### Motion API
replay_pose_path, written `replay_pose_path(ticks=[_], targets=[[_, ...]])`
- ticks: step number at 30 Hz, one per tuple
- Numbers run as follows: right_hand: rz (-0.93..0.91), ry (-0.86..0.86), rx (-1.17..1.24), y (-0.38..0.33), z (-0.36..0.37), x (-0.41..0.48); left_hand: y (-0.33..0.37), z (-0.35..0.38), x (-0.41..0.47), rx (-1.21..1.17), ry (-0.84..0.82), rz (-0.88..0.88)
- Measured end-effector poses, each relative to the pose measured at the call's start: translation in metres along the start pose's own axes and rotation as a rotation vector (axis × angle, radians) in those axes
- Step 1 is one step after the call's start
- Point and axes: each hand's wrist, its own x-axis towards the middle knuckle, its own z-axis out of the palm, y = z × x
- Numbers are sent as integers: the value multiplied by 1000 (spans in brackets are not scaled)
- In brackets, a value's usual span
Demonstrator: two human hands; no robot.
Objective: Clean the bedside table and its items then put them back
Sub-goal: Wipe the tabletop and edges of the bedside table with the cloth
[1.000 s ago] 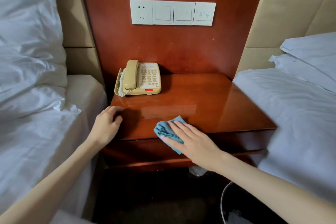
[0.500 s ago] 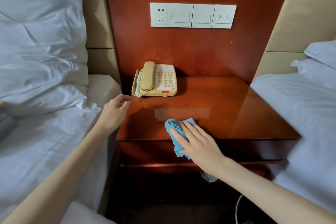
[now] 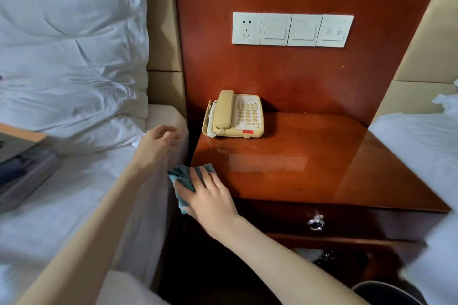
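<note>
A white bed with rumpled white bedding (image 3: 74, 62) is filling the left side of the view, its big pillow leaning against a padded beige headboard (image 3: 163, 32). A tall glossy reddish-brown wooden wall panel (image 3: 285, 77) is rising in the middle. The matching glossy reddish-brown wooden bedside table (image 3: 309, 156) is standing in front of it, between this bed and a second white-sheeted bed (image 3: 411, 138) that is showing at the right edge. A stack of flat grey and orange items (image 3: 22, 163), too blurred to identify, is lying on the left bed.

A row of four white plastic wall plates (image 3: 292, 30), a socket and switches, is sitting on the panel above the table. A beige corded push-button telephone (image 3: 235, 114) is resting at the back left of the tabletop, its handset lying in the cradle.

The right hand (image 3: 210, 195) is lying flat on the front left corner of the tabletop, its fingers stretched out straight and pressing down on a small crumpled teal cleaning cloth (image 3: 183, 178), part of which is hanging over the table's front edge. The left hand (image 3: 158, 141) is hovering over the edge of the left mattress, just beside the table, its fingers loosely curled and grasping nothing.

A small shiny metal drawer knob (image 3: 316, 221) is glinting on the drawer front below the tabletop.
</note>
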Motion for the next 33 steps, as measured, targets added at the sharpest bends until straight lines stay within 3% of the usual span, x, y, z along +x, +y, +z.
replay_pose_path(ticks=[6, 13, 22, 29, 33], targets=[[-73, 61, 70, 30, -1, -13, -9, -4, -1, 215, -22, 54], [25, 84, 35, 100, -2, -76, -19, 8, -4, 390, -55, 82], [306, 101, 34, 198, -13, -171, -21, 53, -31, 532, -268, 326], [542, 117, 37, 252, -19, -236, -22, 80, -54, 690, -330, 477], [688, 152, 156, 258, -18, -257, -25, 86, -61, 800, -284, 519]])
